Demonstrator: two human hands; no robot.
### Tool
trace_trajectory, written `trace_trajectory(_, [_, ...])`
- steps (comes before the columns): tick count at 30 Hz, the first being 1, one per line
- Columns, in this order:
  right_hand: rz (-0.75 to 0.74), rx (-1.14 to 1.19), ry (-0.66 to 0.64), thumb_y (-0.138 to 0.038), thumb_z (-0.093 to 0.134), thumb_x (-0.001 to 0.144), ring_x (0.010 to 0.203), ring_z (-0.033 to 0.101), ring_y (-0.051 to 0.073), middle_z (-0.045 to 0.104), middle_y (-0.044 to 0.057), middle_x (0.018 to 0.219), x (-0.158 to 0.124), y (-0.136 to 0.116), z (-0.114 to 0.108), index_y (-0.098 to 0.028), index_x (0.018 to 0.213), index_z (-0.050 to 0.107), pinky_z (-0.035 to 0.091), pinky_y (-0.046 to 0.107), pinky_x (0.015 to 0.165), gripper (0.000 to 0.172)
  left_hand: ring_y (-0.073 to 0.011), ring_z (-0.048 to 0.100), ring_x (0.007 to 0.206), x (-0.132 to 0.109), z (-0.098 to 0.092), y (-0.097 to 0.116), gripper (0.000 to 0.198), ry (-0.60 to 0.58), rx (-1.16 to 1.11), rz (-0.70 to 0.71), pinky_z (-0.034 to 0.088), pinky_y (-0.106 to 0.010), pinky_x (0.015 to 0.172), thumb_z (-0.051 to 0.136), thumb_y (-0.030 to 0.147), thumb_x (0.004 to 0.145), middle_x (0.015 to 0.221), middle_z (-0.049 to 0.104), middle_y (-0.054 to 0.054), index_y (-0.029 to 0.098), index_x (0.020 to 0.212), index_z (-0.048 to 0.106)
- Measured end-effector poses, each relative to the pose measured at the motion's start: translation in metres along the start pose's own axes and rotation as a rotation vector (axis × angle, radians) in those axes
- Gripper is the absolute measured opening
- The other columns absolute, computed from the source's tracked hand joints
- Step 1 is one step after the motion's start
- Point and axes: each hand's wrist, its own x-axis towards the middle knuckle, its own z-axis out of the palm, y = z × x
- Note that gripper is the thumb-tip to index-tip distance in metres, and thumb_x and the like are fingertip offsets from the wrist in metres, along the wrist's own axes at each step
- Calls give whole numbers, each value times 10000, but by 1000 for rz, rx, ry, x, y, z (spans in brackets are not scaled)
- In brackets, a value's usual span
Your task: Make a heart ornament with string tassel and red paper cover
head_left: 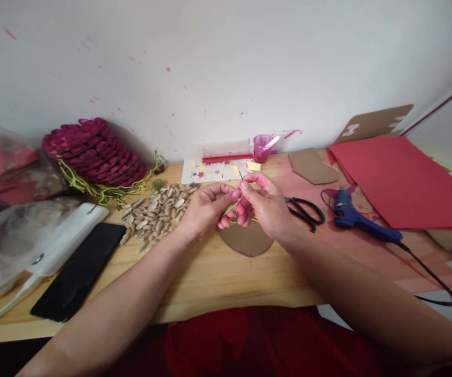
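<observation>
Yarn (228,210), thin and yellow-green, lies between left hand (212,206) and right hand (264,201); both pinch it above the brown cardboard (248,244); light fingertip pinches, set close together, should control it best.

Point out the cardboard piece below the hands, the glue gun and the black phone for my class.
Cardboard piece (248,242), head view: its bare brown face.
Glue gun (362,224), head view: its blue body.
Black phone (79,271), head view: its flat upper face.
</observation>
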Motion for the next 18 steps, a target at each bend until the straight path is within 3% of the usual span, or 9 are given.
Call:
trace_trajectory(6, [2,-8,-20,-573,660,883,363,580,121,613,-90,510,1,0,-1,-261,938,486,435,178,330,361,-75,556,433,1,1,1,364,27,-6,0,384,-125,331,827,453,764,624,663,1,162,855,629])
trace_trajectory(10, [43,-75,-101,-536,715,852,467,636,123,645,-56,607,4,-8,-8,-224,939,526,503,209,420,375,-80,558,436,4,-2,-2,403,58,-14,67,404,-130,333,830,485,748,590,626,31,175,857,597])
trace_trajectory(14, [27,-299,-140,-324,727,854,593,680,131,695,7,737,3,-19,-14,-178,886,606,569,254,560,192,-77,540,444,6,-4,-4,368,102,39,148,430,-142,348,791,475,790,572,551,66,183,858,577])
trace_trajectory(18, [0,-540,-101,-240,659,867,573,664,125,698,14,715,-3,-28,-13,-175,813,631,540,258,567,88,-73,524,439,6,-6,-5,275,168,153,185,415,-145,353,710,421,863,591,530,69,193,863,556])
